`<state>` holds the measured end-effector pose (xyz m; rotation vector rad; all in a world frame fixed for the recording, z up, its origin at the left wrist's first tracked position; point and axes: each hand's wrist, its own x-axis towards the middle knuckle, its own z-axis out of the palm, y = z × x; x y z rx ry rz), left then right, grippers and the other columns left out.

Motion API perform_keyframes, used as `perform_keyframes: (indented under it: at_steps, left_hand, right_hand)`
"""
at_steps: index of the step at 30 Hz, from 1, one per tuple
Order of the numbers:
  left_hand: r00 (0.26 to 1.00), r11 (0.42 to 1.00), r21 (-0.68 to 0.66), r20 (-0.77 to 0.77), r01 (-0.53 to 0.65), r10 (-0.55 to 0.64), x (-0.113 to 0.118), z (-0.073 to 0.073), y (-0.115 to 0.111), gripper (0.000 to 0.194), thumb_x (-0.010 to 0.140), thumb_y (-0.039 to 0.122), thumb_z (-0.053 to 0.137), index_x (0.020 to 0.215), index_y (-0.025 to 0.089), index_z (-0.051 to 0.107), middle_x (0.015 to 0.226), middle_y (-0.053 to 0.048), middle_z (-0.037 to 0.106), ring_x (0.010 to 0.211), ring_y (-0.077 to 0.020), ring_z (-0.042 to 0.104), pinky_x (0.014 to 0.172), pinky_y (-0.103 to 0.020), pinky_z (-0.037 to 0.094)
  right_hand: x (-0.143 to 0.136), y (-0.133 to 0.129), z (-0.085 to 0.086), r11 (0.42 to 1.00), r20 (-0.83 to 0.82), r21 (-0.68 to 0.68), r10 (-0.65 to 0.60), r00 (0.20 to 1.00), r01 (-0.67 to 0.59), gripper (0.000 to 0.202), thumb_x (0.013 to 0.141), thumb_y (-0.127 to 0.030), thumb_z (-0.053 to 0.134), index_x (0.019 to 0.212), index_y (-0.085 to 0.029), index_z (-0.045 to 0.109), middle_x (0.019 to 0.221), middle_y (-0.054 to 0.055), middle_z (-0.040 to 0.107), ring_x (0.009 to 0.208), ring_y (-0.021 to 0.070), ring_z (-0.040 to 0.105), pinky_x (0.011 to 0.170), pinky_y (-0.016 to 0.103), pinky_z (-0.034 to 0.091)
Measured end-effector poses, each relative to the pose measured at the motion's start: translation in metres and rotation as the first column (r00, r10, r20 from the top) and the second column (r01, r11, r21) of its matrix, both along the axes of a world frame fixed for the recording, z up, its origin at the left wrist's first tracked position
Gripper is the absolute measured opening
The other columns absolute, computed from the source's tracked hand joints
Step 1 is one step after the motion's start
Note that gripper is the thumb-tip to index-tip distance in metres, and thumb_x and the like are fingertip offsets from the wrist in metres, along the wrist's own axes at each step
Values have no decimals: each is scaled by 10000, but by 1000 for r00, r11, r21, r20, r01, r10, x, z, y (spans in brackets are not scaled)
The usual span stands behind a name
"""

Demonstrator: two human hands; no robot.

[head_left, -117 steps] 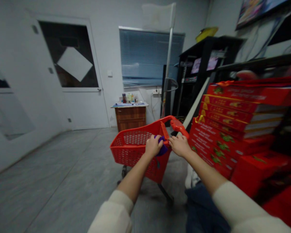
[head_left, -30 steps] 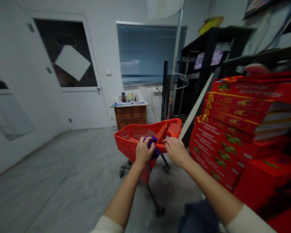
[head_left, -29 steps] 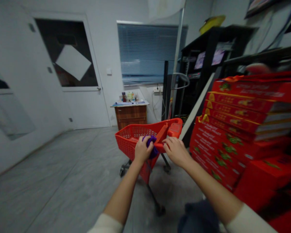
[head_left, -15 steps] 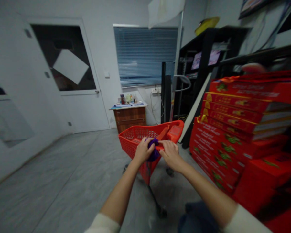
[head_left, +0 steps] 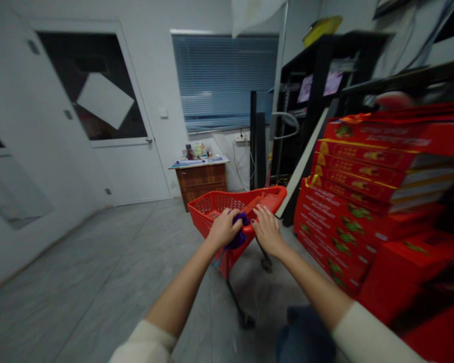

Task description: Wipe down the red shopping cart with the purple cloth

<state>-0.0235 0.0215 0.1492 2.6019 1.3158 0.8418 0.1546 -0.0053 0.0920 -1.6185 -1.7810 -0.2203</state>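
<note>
A red plastic shopping cart (head_left: pixel 208 228) on dark wheeled legs stands before me, its basket pointing left. My left hand (head_left: pixel 225 228) is closed on a bunched purple cloth (head_left: pixel 237 239), which lies against the cart's near upper rim and hangs partly below it. Close by on the right, my right hand (head_left: pixel 267 229) has its fingers bent over the red handle end of the cart, just beside the cloth. Its thumb is mostly hidden.
Stacked red boxes (head_left: pixel 336 227) rise close on the right, beside a black shelf rack (head_left: pixel 321 55). A wooden cabinet (head_left: pixel 200 181) with small bottles stands against the far wall under a blinded window. A white door (head_left: pixel 136 174) is at left. Grey floor surrounds the cart.
My right hand has shifted from the cloth's edge onto the cart's handle end, its fingers now more spread. My left hand still holds the purple cloth. The cart has turned slightly.
</note>
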Motion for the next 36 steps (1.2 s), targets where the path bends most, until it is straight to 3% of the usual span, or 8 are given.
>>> perform_keyframes:
  at_steps: [5, 10, 15, 19, 23, 27, 31, 36]
  left_hand:
    - [998, 998, 4, -41, 55, -55, -9, 6, 0, 289, 901, 317, 474, 1121, 236, 643, 1029, -47, 618, 954, -172, 599, 871, -273, 473]
    - [999, 999, -39, -36, -38, 36, -22, 6, 20, 299, 903, 254, 444, 1091, 189, 667, 999, -55, 657, 956, -182, 611, 871, -272, 467]
    - [979, 991, -6, -154, -133, 131, 1, 21, -8, 279, 901, 322, 463, 1080, 234, 659, 1005, -66, 640, 915, -200, 628, 827, -297, 478]
    - [933, 973, 58, -275, -222, 230, 14, 32, -29, 291, 901, 329, 459, 1089, 203, 641, 1031, -103, 603, 910, -227, 639, 842, -340, 473]
    - [908, 964, 32, -327, -265, 261, -6, 35, -24, 303, 903, 316, 432, 1096, 216, 642, 1021, -99, 605, 901, -227, 642, 800, -327, 485]
    - [887, 928, 24, -285, -373, 364, -21, 32, -17, 311, 907, 335, 421, 1098, 214, 635, 1056, -114, 598, 903, -235, 646, 788, -333, 493]
    - [812, 845, 75, -242, -529, 530, 3, 28, -19, 322, 916, 313, 400, 1108, 146, 597, 1053, -155, 589, 918, -264, 651, 781, -361, 500]
    - [835, 859, 151, -204, -489, 511, 36, 26, -23, 329, 931, 321, 399, 1144, 121, 551, 1065, -163, 578, 925, -264, 653, 773, -348, 499]
  right_hand:
    - [18, 8, 18, 1000, -39, -16, 9, 999, -9, 464, 982, -357, 262, 1373, -246, 485, 1458, 84, 461, 1295, 238, 417, 1050, 471, 357]
    - [34, 16, 18, 1000, 108, -23, 3, 994, 0, 503, 979, -355, 260, 1415, -185, 446, 1518, 96, 385, 1394, 251, 297, 1127, 452, 253]
    - [9, 17, 6, 997, 66, 68, -45, 997, 40, 491, 967, -331, 296, 1426, -220, 428, 1477, 94, 443, 1374, 246, 316, 1119, 476, 255]
    - [-1, 16, 15, 997, 17, 54, -56, 998, 55, 459, 955, -335, 348, 1389, -260, 478, 1438, 81, 490, 1309, 264, 380, 1071, 497, 306]
    - [20, 17, 30, 1000, 66, -2, -3, 998, 4, 416, 956, -342, 361, 1306, -254, 569, 1425, 80, 501, 1276, 259, 414, 1052, 478, 339]
    - [32, 21, 26, 998, 118, -42, -49, 992, 54, 501, 968, -412, 337, 1407, -213, 474, 1488, 96, 434, 1365, 267, 327, 1087, 496, 300]
    - [15, 20, 15, 992, 88, -22, -122, 989, 124, 517, 964, -417, 341, 1432, -225, 447, 1503, 102, 413, 1373, 294, 299, 1069, 524, 302]
    - [11, 10, 24, 998, 96, 14, -63, 993, 62, 473, 959, -393, 352, 1385, -259, 508, 1445, 96, 484, 1259, 307, 403, 1008, 519, 355]
